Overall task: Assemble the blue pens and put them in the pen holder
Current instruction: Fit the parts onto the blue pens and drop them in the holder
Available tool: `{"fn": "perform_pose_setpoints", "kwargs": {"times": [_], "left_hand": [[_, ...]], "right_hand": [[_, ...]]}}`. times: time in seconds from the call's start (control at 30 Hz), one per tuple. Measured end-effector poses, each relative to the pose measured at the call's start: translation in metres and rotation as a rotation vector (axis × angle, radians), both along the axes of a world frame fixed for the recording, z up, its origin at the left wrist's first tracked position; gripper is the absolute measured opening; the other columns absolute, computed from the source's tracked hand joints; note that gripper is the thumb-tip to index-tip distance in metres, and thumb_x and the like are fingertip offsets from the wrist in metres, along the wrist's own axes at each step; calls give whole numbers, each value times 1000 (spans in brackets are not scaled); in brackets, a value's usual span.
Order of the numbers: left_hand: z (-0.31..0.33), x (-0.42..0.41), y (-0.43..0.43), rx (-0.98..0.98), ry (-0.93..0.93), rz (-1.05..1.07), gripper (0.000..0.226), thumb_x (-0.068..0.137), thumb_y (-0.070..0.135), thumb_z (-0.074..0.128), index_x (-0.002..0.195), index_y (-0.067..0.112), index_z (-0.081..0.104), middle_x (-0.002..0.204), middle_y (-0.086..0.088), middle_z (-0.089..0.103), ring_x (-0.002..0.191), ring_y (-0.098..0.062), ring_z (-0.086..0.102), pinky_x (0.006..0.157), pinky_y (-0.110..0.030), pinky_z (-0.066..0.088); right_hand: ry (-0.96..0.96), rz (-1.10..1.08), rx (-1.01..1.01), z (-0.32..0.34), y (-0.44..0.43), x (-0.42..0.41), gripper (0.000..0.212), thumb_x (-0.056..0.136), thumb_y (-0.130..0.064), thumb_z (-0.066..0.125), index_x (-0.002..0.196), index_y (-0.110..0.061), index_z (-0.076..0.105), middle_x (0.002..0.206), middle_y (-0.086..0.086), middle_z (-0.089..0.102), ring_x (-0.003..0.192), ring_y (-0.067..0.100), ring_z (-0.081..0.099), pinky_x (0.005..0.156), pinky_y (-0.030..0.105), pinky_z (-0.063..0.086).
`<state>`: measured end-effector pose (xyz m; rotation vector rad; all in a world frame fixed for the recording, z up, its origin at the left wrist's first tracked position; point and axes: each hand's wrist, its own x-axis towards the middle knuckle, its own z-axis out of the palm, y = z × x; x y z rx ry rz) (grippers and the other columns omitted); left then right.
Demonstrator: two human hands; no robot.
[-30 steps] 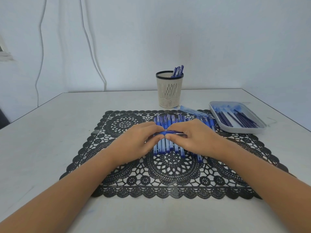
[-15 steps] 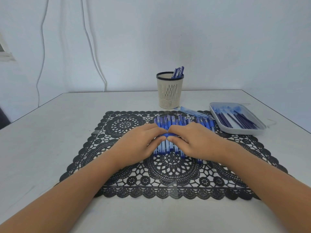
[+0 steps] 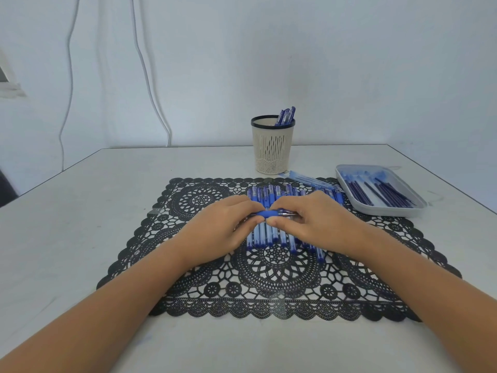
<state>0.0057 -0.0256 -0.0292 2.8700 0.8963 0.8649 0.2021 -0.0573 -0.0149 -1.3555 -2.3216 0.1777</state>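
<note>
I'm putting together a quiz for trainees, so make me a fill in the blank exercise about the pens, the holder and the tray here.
The left hand and the right hand both grip a single pen over a row of pens lying on the ____ lace mat.
The pen holder stands ____ on the table, beyond the mat.
The tray of dark refills lies to the ____ of the pen holder.
Missing words: black, upright, right.

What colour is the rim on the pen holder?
The rim is dark, black or navy, above the cream pen holder; head view.
</note>
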Motion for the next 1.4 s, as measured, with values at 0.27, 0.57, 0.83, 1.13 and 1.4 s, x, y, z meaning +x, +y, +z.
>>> {"fn": "perform_pose_setpoints", "kwargs": {"times": [0.27,0.57,0.83,1.13,1.4], "left_hand": [[-4,-10,10,-44,-86,215,28,94,23,50,116,8,60,94,4,59,81,-6,50,75,-13,36],[-5,-9,9,-61,-106,224,27,93,22,52,113,7,60,92,5,59,81,-7,51,74,-18,37],[-4,-7,8,-51,-98,213,25,92,21,53,113,9,61,88,13,51,78,-4,48,72,-13,34],[-4,-2,-2,11,-39,90,40,93,39,40,112,10,61,87,13,50,73,2,46,70,-12,38],[1,-2,-2,-7,-59,21,44,93,40,33,110,11,61,80,15,50,65,8,45,59,-7,32]], "right_hand": [[20,-17,-110,10,-13,-2,34,100,-24,29,127,-22,50,99,-12,47,91,-1,45,77,8,33],[-203,161,-46,2,-27,-23,16,88,-39,56,101,-29,55,80,-27,39,85,-4,34,85,21,31],[-65,153,-22,-4,-17,-15,13,81,-40,65,81,-27,65,95,-14,51,92,1,43,86,15,33],[308,-261,-113,1,-7,-6,49,93,-50,35,78,-9,57,62,-8,50,49,1,43,54,17,36],[376,-134,-96,1,-6,-6,31,95,-34,44,67,-23,52,57,-4,47,41,1,39,44,12,32]]}}
